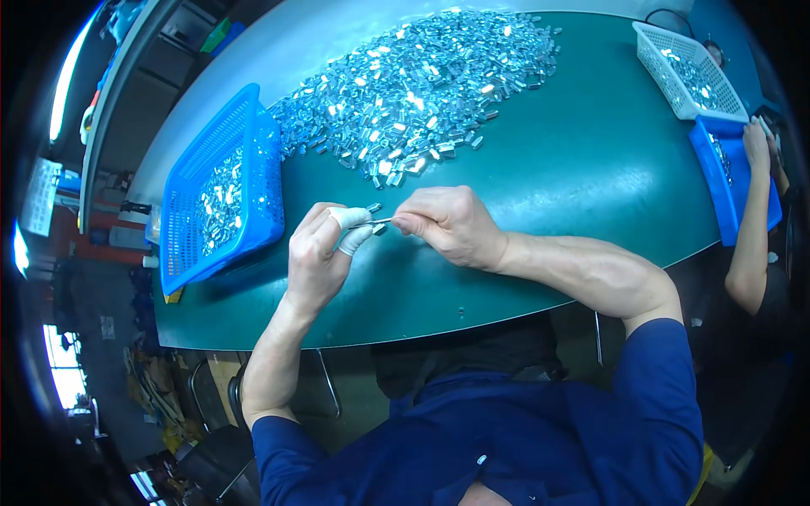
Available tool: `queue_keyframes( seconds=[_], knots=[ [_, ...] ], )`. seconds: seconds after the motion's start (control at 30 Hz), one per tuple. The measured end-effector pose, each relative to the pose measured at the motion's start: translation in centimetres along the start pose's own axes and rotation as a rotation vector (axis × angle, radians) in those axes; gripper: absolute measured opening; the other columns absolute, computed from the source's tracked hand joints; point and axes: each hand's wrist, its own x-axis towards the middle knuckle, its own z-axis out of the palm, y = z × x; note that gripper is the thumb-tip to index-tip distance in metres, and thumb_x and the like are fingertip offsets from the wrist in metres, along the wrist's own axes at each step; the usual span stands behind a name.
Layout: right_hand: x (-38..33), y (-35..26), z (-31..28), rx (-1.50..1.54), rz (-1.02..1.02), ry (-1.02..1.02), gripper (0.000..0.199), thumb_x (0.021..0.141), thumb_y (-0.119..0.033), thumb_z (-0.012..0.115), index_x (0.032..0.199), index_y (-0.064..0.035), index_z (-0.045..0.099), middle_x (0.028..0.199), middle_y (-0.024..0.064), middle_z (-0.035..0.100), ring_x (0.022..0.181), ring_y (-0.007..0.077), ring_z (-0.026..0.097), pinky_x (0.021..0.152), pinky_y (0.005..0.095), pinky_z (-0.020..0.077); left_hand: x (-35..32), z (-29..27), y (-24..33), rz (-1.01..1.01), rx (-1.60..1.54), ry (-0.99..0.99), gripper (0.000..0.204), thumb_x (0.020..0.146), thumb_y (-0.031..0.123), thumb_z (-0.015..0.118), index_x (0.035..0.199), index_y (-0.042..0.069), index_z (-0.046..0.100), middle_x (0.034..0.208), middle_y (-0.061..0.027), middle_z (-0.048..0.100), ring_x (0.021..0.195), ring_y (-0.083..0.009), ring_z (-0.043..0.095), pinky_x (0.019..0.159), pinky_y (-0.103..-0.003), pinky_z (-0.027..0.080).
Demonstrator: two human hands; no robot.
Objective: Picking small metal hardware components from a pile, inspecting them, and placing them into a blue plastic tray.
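Note:
My left hand (319, 257) hovers over the green table (540, 211), with white finger cots on its thumb and forefinger. These pinch a small shiny metal part (377, 228). My right hand (451, 226) sits just to its right, fingers closed on a thin metal pin-like tool (371, 223) whose tip points left into the part. A big heap of similar small metal parts (413, 84) lies beyond both hands.
A blue mesh basket (221, 190) with several metal parts stands at my left. At the far right are a white basket (688, 72) and a blue basket (732, 181), where another person's arm (749, 219) reaches in.

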Motion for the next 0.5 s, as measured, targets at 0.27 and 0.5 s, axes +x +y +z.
queue_keyframes(
  seconds=[0.27, 0.5],
  knots=[
    [0.0, 0.3, 0.0, -0.057, -0.116, 0.088, 0.016, 0.097, -0.016, 0.072, 0.096, -0.0003, 0.074, 0.082, 0.0102, 0.072, 0.071, 0.0255, 0.068, 0.065, 0.0355, 0.0530, 1.2, -0.8, 0.8, -0.158, 0.001, -0.121, 0.017, 0.087, 0.005, 0.079, 0.102, 0.002, 0.071, 0.101, -0.0124, 0.073, 0.096, -0.0300, 0.069, 0.083, -0.039, 0.054],
    [0.1, 0.3, -0.6, 0.138, 0.317, -0.052, 0.029, 0.105, -0.025, 0.063, 0.089, -0.0027, 0.073, 0.073, 0.0056, 0.072, 0.065, 0.0119, 0.066, 0.059, 0.0299, 0.0514, 0.4, 2.5, 1.0, -0.200, -0.117, -0.043, 0.018, 0.088, 0.003, 0.078, 0.105, 0.001, 0.070, 0.120, -0.0156, 0.070, 0.111, -0.0311, 0.069, 0.093, -0.039, 0.055]
  ],
)
